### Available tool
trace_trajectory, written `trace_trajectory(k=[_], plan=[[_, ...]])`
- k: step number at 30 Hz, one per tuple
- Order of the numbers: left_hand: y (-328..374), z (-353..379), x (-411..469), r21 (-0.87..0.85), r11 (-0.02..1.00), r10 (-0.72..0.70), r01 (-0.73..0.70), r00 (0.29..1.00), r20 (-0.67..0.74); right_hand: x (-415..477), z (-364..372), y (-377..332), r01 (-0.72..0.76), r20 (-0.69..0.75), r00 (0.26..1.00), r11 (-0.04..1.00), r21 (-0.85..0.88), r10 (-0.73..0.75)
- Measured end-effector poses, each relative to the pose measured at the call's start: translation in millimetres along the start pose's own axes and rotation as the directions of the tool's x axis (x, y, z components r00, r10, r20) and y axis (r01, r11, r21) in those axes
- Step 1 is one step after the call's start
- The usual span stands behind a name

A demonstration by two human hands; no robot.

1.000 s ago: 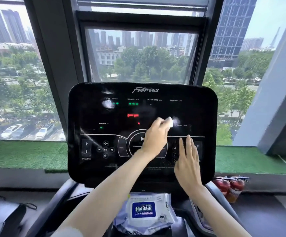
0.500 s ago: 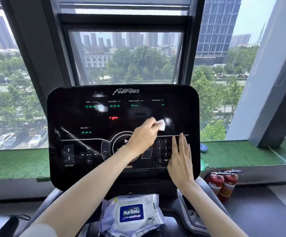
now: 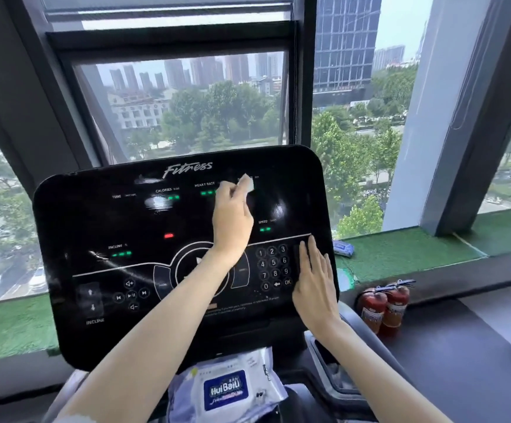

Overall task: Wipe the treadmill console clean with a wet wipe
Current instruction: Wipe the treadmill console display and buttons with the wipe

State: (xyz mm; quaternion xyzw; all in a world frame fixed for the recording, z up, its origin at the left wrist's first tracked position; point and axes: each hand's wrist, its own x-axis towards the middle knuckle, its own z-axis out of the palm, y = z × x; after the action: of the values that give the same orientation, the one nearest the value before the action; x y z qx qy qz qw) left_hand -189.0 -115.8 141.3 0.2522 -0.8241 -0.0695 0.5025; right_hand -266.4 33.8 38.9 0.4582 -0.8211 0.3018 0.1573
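Fingers of your left hand are curled, pinching a small folded white wet wipe against the panel. Those of your right hand lie straight and close together, flat on the surface and holding nothing.

Your wide, glossy black treadmill console fills the middle of the view. Your right hand rests at its right edge, just beside the white-printed number keypad; it looks like a brace to steady the panel. Pale patches near the CALORIES readout and by the INCLINE lights may be glare or smears; you cannot tell from here.

Below the console sits the soft white pack of wipes with a blue label, close enough if you need a fresh sheet.

The wipe itself is high on the console, right of centre, between the HEART RATE readout and the label to its right, just under the logo. So you appear to be mid-wipe on the upper display band.

Next, you likely want to draw the wipe sideways along that band, then work down in overlapping passes. Go lightly over the touch controls so nothing triggers, and lift your right hand to reach the strip under it.
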Motion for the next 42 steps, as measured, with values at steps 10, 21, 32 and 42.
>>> trace_trajectory(k=[10, 21, 32, 42], plan=[[4, 8, 9, 0.005, 0.993, 0.120, -0.122, 0.984, 0.131, 1, -5, 12, 0.053, -0.038, 0.998, 0.998, 0.037, -0.052], [11, 6, 28, 0.096, 0.967, 0.212, -0.238, 0.951, 0.224, 3, -11, 12, 0.054, -0.016, 0.998, 0.997, -0.051, -0.055], [35, 19, 59, 0.107, 0.935, 0.293, -0.339, 0.905, 0.308, -5, -5, 27, -0.019, -0.115, 0.993, 0.994, 0.108, 0.032], [42, 44, -14, 0.026, 0.859, 0.426, -0.512, 0.741, 0.519, -46, 5, 22, -0.128, -0.047, 0.990, 0.989, 0.071, 0.131]])
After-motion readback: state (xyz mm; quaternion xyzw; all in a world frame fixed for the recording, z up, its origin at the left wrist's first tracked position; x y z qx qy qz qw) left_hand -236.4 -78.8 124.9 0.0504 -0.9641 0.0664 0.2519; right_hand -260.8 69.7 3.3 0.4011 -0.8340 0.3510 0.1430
